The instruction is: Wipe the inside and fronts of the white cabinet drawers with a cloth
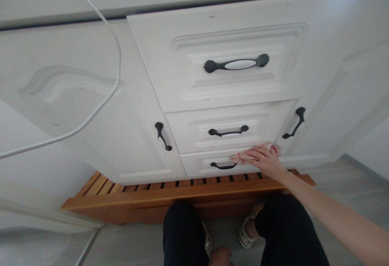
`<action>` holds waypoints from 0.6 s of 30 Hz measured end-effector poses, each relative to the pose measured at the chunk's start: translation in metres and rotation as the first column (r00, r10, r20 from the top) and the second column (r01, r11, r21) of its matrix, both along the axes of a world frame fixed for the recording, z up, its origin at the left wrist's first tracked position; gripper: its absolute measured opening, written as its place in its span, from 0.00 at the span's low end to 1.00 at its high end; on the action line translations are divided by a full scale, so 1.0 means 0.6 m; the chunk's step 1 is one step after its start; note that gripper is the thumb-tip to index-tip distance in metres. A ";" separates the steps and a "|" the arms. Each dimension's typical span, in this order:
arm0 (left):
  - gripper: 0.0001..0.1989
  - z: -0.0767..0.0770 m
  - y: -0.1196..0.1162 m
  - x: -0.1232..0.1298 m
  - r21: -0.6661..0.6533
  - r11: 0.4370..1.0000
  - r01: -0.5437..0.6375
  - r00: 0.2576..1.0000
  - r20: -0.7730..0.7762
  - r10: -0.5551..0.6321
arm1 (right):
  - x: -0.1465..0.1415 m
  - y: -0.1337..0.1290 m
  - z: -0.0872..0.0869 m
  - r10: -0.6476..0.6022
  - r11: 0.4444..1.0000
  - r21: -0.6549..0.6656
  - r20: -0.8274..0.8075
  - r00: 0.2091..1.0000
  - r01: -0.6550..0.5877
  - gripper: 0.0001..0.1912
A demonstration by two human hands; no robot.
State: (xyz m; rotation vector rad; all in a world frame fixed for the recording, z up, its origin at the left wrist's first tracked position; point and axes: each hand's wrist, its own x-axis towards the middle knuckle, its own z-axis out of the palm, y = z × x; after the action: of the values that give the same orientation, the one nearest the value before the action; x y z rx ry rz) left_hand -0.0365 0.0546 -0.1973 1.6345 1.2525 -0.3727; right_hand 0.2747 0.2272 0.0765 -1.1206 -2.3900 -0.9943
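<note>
From the head view, the only one I have, my right hand [265,161] holds a bunched pink cloth [241,157] under its fingers, against the upper right of the bottom drawer [200,164], just beside its handle [223,166]. My left hand [221,256] is low between the knees and cut by the frame, so I can't tell whether it is open or closed. I judge the cloth work to be under way rather than finished: a faint smudge [276,104] shows on the middle drawer [229,120], and which fronts are done or left I can't say, the light being dull there. The cloth's long axis runs roughly left to right along the drawer, its narrower end pointing left, its right end slightly higher.
</note>
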 end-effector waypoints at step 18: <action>0.23 0.057 -0.007 0.005 -0.035 0.999 -0.039 0.990 -0.137 0.033 | 0.054 0.007 -0.043 -0.065 0.995 0.048 -0.365 0.929 0.088 0.21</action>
State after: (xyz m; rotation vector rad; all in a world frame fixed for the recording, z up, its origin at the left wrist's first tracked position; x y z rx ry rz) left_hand -0.0334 0.0506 -0.1633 1.5740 1.3669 -0.4894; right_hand 0.3074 0.2315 0.0509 -1.2589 -2.0212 -0.7970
